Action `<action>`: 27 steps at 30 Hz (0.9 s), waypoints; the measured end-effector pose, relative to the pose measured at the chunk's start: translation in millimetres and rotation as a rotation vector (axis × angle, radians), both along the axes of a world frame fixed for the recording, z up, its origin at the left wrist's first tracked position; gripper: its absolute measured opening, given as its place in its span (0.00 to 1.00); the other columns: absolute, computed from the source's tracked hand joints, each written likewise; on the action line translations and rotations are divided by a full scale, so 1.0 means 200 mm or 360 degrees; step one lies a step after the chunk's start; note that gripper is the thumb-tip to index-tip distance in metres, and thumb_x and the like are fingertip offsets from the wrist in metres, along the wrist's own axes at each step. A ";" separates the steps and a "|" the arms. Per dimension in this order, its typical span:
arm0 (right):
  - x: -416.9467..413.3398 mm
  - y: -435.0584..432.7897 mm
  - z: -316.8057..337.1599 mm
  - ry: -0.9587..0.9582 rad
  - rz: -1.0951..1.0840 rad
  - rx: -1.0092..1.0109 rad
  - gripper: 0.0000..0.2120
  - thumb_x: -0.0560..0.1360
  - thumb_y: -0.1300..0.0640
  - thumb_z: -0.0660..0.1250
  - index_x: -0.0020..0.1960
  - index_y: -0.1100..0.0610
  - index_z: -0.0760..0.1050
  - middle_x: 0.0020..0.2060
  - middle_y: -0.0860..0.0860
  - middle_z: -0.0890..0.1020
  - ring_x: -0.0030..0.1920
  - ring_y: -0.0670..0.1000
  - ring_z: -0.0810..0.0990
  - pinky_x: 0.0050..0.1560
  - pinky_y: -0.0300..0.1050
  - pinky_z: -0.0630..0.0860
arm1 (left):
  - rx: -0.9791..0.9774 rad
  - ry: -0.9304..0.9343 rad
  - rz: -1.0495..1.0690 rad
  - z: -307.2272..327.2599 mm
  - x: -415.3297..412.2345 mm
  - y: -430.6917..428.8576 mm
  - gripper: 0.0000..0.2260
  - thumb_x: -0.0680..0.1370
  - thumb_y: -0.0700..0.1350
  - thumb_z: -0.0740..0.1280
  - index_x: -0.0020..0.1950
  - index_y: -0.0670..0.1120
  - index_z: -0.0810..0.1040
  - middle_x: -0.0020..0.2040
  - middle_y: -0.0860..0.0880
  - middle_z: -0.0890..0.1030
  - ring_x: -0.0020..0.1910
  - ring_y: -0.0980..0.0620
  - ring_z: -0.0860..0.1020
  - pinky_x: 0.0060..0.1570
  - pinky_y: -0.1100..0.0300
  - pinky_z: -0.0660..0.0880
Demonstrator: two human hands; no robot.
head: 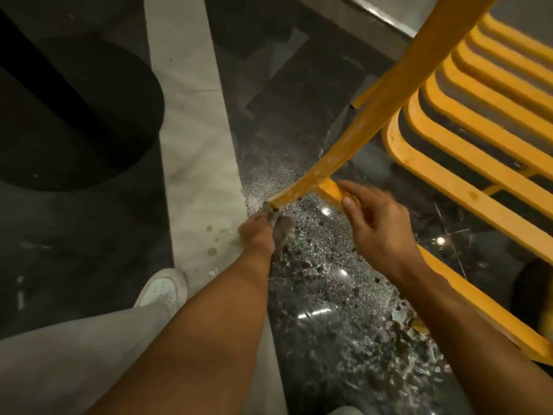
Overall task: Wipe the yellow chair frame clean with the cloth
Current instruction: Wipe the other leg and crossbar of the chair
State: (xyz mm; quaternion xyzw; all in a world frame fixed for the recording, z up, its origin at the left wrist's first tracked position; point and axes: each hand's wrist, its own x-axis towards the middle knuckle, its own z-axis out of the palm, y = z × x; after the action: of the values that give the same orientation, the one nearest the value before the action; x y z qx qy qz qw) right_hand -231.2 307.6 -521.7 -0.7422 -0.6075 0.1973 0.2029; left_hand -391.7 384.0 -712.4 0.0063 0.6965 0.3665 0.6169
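Down near the floor, the left hand grips a grey cloth, fingers curled round it, and presses it against the foot of one leg of the yellow frame. The leg slants up from there to the top right. The right hand is at a short crossbar just beside that foot, thumb and forefinger either side of the bar. It is blurred, so I cannot tell whether it clamps the bar or only touches it. The yellow slats lie to the right. The floor is dark and speckled, with a pale stripe running past the leg's foot. A white shoe stands at the stripe's edge.
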 end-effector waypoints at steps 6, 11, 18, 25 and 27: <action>-0.01 0.00 0.01 0.0173 -0.0097 0.0033 0.15 0.84 0.47 0.65 0.69 0.47 0.80 0.56 0.46 0.85 0.53 0.46 0.81 0.54 0.52 0.80 | 0.0014 0.0048 -0.0057 0.07 0.09 0.01 0.14 0.81 0.42 0.73 0.67 0.44 0.84 0.64 0.46 0.85 0.58 0.49 0.83 0.57 0.60 0.82; 0.00 0.00 0.00 0.0172 -0.0117 0.0067 0.16 0.83 0.43 0.64 0.68 0.45 0.81 0.55 0.45 0.85 0.53 0.48 0.82 0.52 0.58 0.80 | 0.0106 0.0080 -0.0032 0.05 0.12 -0.02 0.12 0.82 0.38 0.72 0.65 0.43 0.85 0.61 0.46 0.86 0.54 0.51 0.83 0.45 0.68 0.81; 0.00 -0.02 -0.02 0.0164 -0.0102 0.0068 0.17 0.83 0.43 0.64 0.69 0.45 0.79 0.55 0.46 0.85 0.52 0.49 0.81 0.51 0.58 0.80 | 0.0014 0.0006 0.0035 0.08 0.10 0.00 0.10 0.80 0.36 0.74 0.61 0.39 0.86 0.55 0.44 0.87 0.41 0.54 0.83 0.30 0.70 0.79; 0.01 -0.02 -0.03 0.0161 -0.0089 0.0091 0.18 0.82 0.42 0.64 0.70 0.45 0.78 0.58 0.47 0.85 0.55 0.50 0.80 0.53 0.58 0.80 | 0.0114 0.0039 0.0094 0.10 0.13 0.01 0.10 0.78 0.32 0.75 0.58 0.40 0.87 0.50 0.45 0.87 0.43 0.52 0.85 0.44 0.57 0.87; 0.01 -0.02 -0.04 0.0160 -0.0082 0.0093 0.18 0.82 0.42 0.64 0.70 0.45 0.78 0.57 0.47 0.85 0.55 0.50 0.80 0.53 0.58 0.80 | 0.0114 0.0094 0.0078 0.07 0.14 0.01 0.10 0.77 0.33 0.76 0.57 0.41 0.88 0.50 0.47 0.88 0.47 0.50 0.86 0.47 0.56 0.86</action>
State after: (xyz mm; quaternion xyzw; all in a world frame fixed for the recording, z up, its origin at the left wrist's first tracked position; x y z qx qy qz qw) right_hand -229.5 304.3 -529.1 -0.7404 -0.5828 0.2114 0.2597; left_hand -364.3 385.2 -698.3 0.0221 0.7007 0.4060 0.5862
